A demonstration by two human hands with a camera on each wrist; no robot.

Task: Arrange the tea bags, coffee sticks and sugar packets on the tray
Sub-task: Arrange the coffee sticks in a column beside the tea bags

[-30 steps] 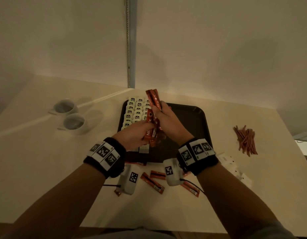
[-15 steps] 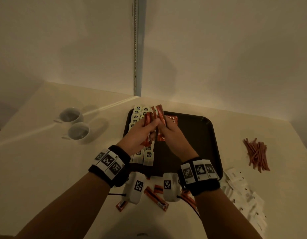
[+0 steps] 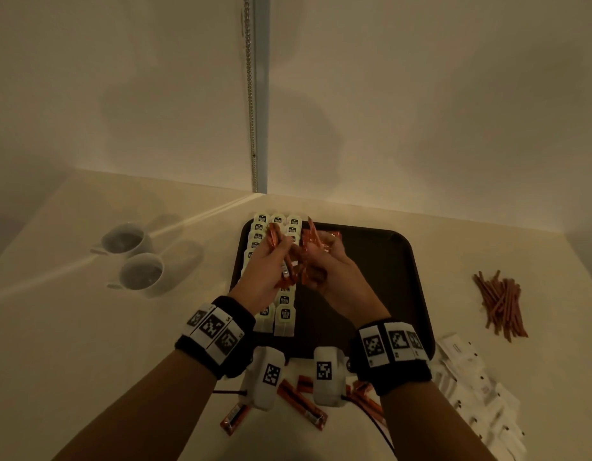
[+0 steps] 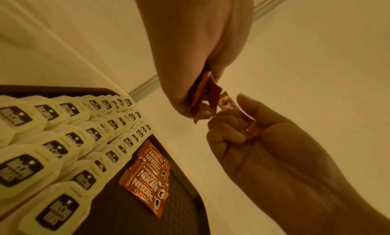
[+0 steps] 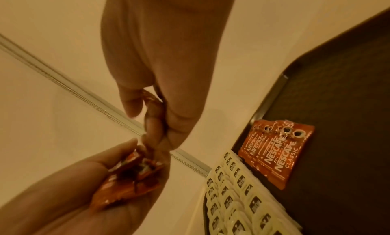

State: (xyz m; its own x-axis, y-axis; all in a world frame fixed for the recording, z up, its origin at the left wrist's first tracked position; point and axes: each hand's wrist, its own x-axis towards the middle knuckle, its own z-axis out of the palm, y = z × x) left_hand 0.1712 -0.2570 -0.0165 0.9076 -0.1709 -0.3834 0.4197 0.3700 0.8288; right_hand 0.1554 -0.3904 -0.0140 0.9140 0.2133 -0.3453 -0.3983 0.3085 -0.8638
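Both hands hover over the far left part of the dark tray (image 3: 387, 277). My left hand (image 3: 281, 251) grips a bundle of orange coffee sticks (image 5: 131, 177). My right hand (image 3: 316, 257) pinches a few more coffee sticks (image 4: 232, 108) just beside it, the two hands almost touching. A small fan of coffee sticks (image 4: 147, 177) lies flat on the tray at its far edge. To the left of that fan, rows of white tea bags (image 3: 284, 314) fill the tray's left side.
Two white cups (image 3: 131, 257) stand left of the tray. A pile of thin brown sticks (image 3: 500, 304) lies at the right, with white packets (image 3: 471, 371) nearer me. Loose coffee sticks (image 3: 301, 404) lie on the table before the tray. A wall rises close behind.
The hands moved toward the tray's far edge. The one bundle they held together is now split, part in each hand. A fan of sticks now shows on the tray.
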